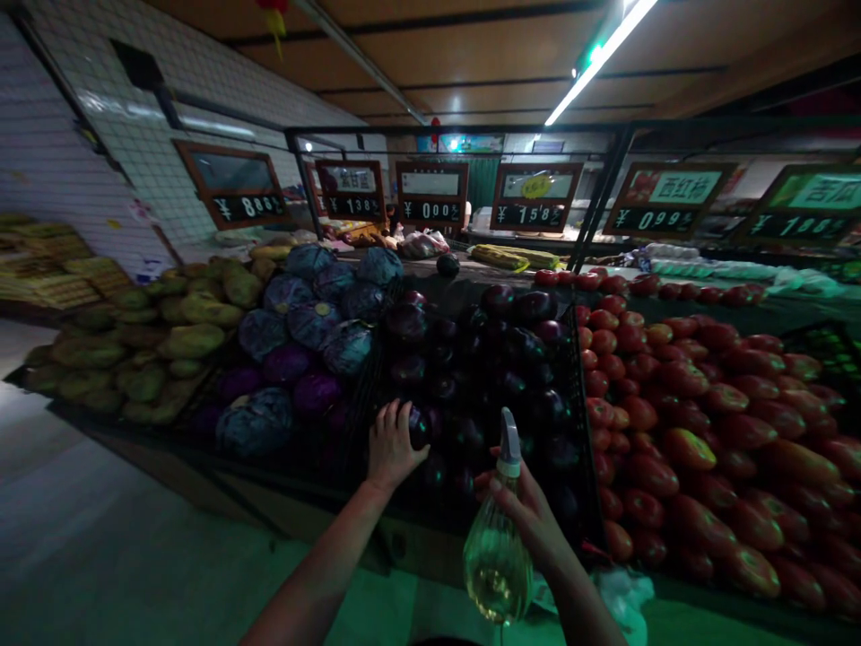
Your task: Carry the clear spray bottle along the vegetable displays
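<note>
Purple cabbages (313, 323) heaped to my left, yellow-green gourds (161, 336) piled beyond them, red tomatoes (686, 422) banked to my right, wood-framed price boards (534, 197) hanging ahead, a white tiled wall (114, 152) along my left, a fluorescent tube (602, 63) overhead

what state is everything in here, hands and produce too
left hand, curled over an eggplant
right hand, closed around a spray bottle
spray bottle, nozzle up, clear, holding pale liquid
other eggplants, glossy, whole, heaped in a black wire crate
red cabbages, whole, heaped
tomatoes, whole, heaped
ceiling light tube, lit
</note>
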`<control>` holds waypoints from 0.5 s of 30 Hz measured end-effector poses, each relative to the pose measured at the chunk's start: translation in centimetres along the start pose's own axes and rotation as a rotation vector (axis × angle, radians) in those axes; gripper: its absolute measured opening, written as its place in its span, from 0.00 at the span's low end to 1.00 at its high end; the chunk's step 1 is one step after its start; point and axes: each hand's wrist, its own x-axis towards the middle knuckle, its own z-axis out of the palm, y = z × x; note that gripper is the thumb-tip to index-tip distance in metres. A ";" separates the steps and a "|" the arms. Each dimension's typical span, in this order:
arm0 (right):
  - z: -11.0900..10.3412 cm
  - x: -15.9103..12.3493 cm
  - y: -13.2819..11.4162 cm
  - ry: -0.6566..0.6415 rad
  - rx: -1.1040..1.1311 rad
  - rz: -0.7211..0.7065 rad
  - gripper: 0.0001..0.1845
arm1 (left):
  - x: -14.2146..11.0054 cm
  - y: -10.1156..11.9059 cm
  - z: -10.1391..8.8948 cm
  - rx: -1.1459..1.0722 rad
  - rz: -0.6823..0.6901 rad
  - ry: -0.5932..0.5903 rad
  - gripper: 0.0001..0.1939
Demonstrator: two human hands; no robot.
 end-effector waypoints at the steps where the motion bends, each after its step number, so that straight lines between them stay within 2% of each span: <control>1: -0.2 0.2 0.1 -0.011 0.006 0.009 0.37 | 0.3 0.1 -0.1 0.000 0.000 -0.004 0.41; 5: -0.8 1.0 0.0 -0.049 0.001 0.044 0.39 | 2.2 0.7 -1.0 -0.033 -0.002 0.030 0.44; 8: -1.3 1.6 0.0 -0.054 -0.002 0.055 0.39 | 5.7 1.4 -2.3 -0.117 0.017 0.092 0.47; 12: -2.3 2.1 0.6 -0.022 0.024 0.044 0.38 | 13.0 2.9 -3.5 -0.155 0.050 0.106 0.50; 15: -2.7 1.7 0.8 0.060 0.058 0.054 0.40 | 19.4 4.2 -3.4 -0.144 0.086 0.094 0.50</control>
